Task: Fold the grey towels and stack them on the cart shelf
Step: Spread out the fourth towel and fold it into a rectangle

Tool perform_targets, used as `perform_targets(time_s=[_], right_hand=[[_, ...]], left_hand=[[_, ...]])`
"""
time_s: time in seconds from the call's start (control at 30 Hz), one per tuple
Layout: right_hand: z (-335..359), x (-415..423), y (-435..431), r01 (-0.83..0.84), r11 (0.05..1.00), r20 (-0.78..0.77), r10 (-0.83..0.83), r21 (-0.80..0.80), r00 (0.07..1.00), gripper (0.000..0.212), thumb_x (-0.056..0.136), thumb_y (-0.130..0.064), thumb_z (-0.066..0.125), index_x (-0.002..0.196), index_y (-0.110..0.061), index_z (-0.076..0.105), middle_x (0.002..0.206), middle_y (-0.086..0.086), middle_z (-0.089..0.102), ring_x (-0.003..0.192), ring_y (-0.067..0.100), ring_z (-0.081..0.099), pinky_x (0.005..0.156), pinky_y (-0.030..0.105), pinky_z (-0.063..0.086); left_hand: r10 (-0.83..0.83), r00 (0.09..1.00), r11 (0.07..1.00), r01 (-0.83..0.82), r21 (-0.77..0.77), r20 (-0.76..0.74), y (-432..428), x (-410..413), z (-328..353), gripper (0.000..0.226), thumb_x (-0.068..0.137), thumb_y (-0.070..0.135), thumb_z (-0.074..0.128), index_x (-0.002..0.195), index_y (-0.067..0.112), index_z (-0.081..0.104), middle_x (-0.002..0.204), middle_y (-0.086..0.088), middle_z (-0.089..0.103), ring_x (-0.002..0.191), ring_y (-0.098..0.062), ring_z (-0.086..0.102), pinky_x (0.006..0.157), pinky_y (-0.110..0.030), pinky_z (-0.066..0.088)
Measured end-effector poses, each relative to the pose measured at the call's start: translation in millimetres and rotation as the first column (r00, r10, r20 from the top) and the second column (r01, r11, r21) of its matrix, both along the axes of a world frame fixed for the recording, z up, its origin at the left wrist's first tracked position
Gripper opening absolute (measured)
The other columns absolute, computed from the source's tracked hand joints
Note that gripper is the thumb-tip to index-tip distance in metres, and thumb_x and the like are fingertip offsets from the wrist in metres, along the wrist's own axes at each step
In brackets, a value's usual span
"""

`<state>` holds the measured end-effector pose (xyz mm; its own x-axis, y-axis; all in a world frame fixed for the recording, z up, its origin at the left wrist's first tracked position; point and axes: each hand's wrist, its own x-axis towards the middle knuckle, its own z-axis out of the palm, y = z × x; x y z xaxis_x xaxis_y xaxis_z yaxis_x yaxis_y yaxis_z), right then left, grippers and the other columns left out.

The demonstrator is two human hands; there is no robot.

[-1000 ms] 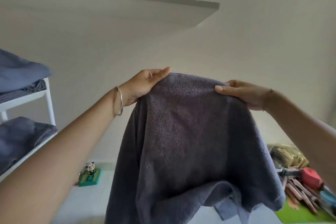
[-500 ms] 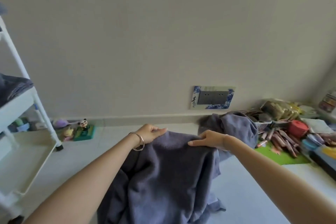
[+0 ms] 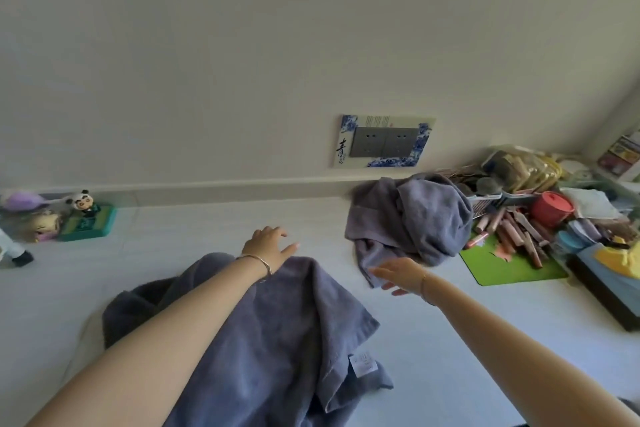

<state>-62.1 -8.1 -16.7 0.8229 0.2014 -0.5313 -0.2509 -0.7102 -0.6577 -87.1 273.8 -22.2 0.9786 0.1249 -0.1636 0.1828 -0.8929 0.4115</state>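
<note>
On the table: we have just laid the towel (image 3: 277, 329) down; a second ago we held it up by its top edge in both hands, and half a second ago it was coming down.
Towel: it lies rumpled at 6 o'clock under our left forearm, its label (image 3: 362, 363) showing at the near right corner; not yet folded.
Left hand (image 3: 268, 244): open, fingers spread, holding nothing; it hovers just past the towel's far edge at 12 o'clock from it.
Right hand (image 3: 398, 274): open and flat, holding nothing, just beside the towel at its 2 o'clock and near the low hem of the heap (image 3: 412, 218); we cannot tell if it touches that hem.
Heap: more grey towel, crumpled, at 1 o'clock against the wall, beside the clutter (image 3: 519, 225).
Cart: only a foot (image 3: 20, 257) shows at 9 o'clock; the shelf is out of view.
Meaning: we judge the release frees both hands to smooth the towel flat for its first fold; stacking comes later.
Risk: the creased cloth may fold unevenly unless spread first.
</note>
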Motion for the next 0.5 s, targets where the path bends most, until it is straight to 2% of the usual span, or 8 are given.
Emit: perform_targets(time_s=[0.13,0.23,0.3,0.4,0.5], right_hand=[[-33.6,-6.5,-16.0,0.029,1.000,-0.137,-0.029,-0.004,0.990,0.038,0.087,-0.043,0.062,0.111,-0.013,0.061,0.106,0.002,0.065,0.084,0.014,0.065,0.064,0.021,0.053],[-46.3,-13.1,-17.9,0.045,0.996,-0.197,-0.028,0.082,0.980,0.036,0.085,-0.042,0.065,0.106,-0.012,0.064,0.101,0.003,0.070,0.089,0.017,0.068,0.076,0.027,0.057],[-50.5,-15.6,-18.1,0.013,0.992,-0.229,0.016,0.125,0.973,0.032,0.086,-0.039,0.065,0.103,-0.012,0.065,0.097,0.002,0.071,0.086,0.015,0.068,0.077,0.026,0.057],[-56.7,-21.3,-19.5,-0.123,0.989,-0.234,0.139,0.080,0.962,0.033,0.083,-0.040,0.067,0.099,-0.011,0.068,0.085,0.002,0.067,0.073,0.011,0.061,0.064,0.019,0.051],[-62.3,-26.6,-19.4,-0.196,0.976,-0.228,0.214,0.099,0.950,0.028,0.083,-0.038,0.068,0.091,-0.011,0.068,0.079,0.002,0.060,0.071,0.011,0.054,0.064,0.019,0.047]], left_hand=[[-0.227,0.971,0.972,0.222,-0.070,-0.075,-47.2,12.4,-27.2,0.047,0.093,0.049,0.046,0.128,0.018,0.052,0.135,-0.004,0.051,0.126,-0.025,0.041,0.105,-0.032,0.032],[-0.399,0.904,0.915,0.404,0.004,-0.153,-71.8,15.8,-44.0,0.048,0.093,0.051,0.044,0.129,0.020,0.051,0.134,-0.001,0.052,0.126,-0.023,0.039,0.106,-0.030,0.029],[-0.466,0.865,0.872,0.485,0.072,-0.185,-81.8,16.2,-51.3,0.048,0.092,0.054,0.043,0.128,0.023,0.052,0.134,0.002,0.052,0.126,-0.021,0.038,0.106,-0.030,0.027],[-0.518,0.837,0.830,0.542,0.135,-0.177,-90.5,17.0,-55.6,0.046,0.091,0.056,0.043,0.123,0.025,0.054,0.129,0.001,0.052,0.123,-0.021,0.038,0.103,-0.031,0.025],[-0.537,0.828,0.819,0.558,0.136,-0.161,-94.2,16.5,-55.2,0.044,0.091,0.059,0.040,0.121,0.032,0.056,0.124,-0.001,0.050,0.121,-0.022,0.036,0.103,-0.032,0.023]])
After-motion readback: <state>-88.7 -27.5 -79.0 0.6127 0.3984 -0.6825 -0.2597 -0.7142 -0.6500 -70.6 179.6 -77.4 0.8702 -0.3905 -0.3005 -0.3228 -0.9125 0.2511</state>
